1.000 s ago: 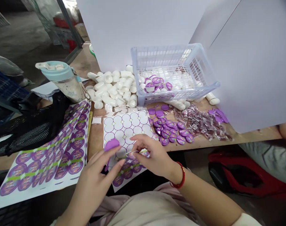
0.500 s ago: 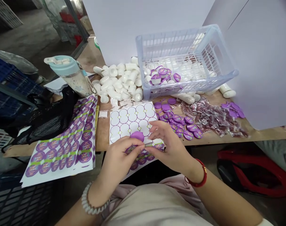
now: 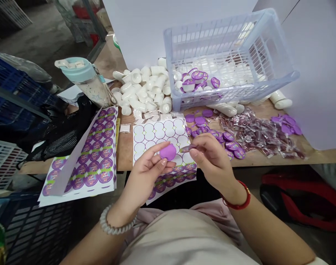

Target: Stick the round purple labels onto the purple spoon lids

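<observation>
My left hand (image 3: 148, 167) is closed on a plain round purple lid (image 3: 168, 151), its flat face turned up. Just to its right, my right hand (image 3: 212, 162) pinches a small purple-printed round sticker (image 3: 186, 148), seen nearly edge-on and apart from the lid. Under both hands lies a sticker sheet (image 3: 146, 132): bare white circles fill its far part, and printed purple stickers remain on the near rows. Beyond my right hand is a pile of purple lids with printed tops (image 3: 231, 145).
A pale blue plastic basket (image 3: 231, 97) holds white cups and purple-lidded ones. White cups (image 3: 146, 88) are heaped to its left. Small clear packets (image 3: 262, 132) lie at right. On the left are more sticker sheets (image 3: 96, 162), a black mesh bag (image 3: 65, 136) and a bottle (image 3: 87, 84).
My right hand has lifted away from the sheet with a sticker. My left hand has risen slightly, bringing the purple lid face-up into view. The top sheet at left has curled over.
</observation>
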`<action>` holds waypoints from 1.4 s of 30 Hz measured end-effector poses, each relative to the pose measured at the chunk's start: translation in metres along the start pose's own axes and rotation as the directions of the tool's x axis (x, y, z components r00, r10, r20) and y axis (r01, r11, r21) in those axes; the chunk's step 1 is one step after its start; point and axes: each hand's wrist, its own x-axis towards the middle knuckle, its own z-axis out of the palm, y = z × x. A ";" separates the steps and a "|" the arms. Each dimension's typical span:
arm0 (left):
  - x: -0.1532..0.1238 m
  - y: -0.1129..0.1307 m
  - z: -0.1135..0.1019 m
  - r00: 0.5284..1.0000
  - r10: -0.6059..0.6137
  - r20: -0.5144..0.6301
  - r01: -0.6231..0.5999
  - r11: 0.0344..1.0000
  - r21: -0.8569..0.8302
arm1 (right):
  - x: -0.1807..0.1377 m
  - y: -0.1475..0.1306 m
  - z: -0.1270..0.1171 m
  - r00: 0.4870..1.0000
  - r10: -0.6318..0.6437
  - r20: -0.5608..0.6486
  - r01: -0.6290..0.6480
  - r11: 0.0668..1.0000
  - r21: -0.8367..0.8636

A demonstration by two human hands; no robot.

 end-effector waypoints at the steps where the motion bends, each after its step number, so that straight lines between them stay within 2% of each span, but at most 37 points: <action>1: -0.002 0.002 0.003 0.999 -0.017 0.038 0.018 0.999 -0.030 | 0.003 -0.003 0.001 0.999 -0.015 0.052 0.018 0.999 -0.043; 5: -0.007 0.006 0.012 0.987 -0.070 0.143 0.087 0.990 -0.115 | 0.010 -0.012 0.008 0.992 -0.061 0.114 0.079 0.985 -0.156; 10: -0.009 0.005 0.010 0.981 -0.081 0.178 0.105 0.986 -0.132 | 0.010 -0.018 0.009 0.983 -0.066 0.174 0.102 0.973 -0.206; 18: -0.009 0.004 0.007 0.980 -0.086 0.179 0.101 0.992 -0.077 | 0.011 -0.022 0.007 0.971 -0.012 0.239 0.073 0.967 -0.245; 33: -0.009 0.006 0.007 0.981 -0.071 0.183 0.092 0.990 -0.109 | 0.009 -0.020 0.012 0.974 -0.046 0.221 0.117 0.939 -0.323; 38: -0.008 0.004 0.009 0.989 -0.057 0.139 0.067 0.995 -0.069 | 0.008 -0.022 0.015 0.971 -0.109 0.212 0.187 0.900 -0.394; 42: -0.003 -0.001 0.011 0.997 -0.021 0.070 0.025 0.998 -0.055 | 0.006 -0.024 0.016 0.950 -0.165 0.267 0.274 0.849 -0.451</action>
